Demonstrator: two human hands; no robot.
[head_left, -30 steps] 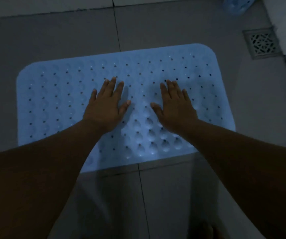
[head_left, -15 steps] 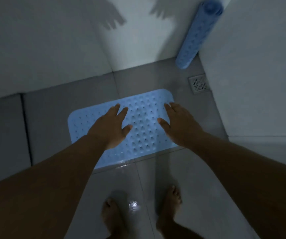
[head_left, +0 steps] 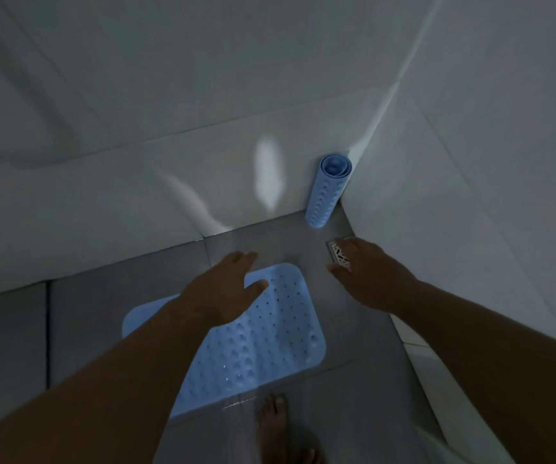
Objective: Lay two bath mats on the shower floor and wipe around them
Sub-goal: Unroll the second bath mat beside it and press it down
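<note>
We see both hands empty, fingers relaxed: left hand point(head_left: 224, 293) hides part of the flat mat point(head_left: 269, 343); right hand point(head_left: 370, 279) half-covers the drain point(head_left: 338, 254). Rolled mat point(head_left: 326, 192) stands beyond the fingertips, in the corner.

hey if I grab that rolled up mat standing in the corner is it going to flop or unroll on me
The rolled mat stands leaning into the wall corner, so it seems fairly self-supporting. Nothing visibly ties it, so it may spring open when lifted. The flat mat looks soft and rubbery, so expect bending rather than stiffness.
</note>
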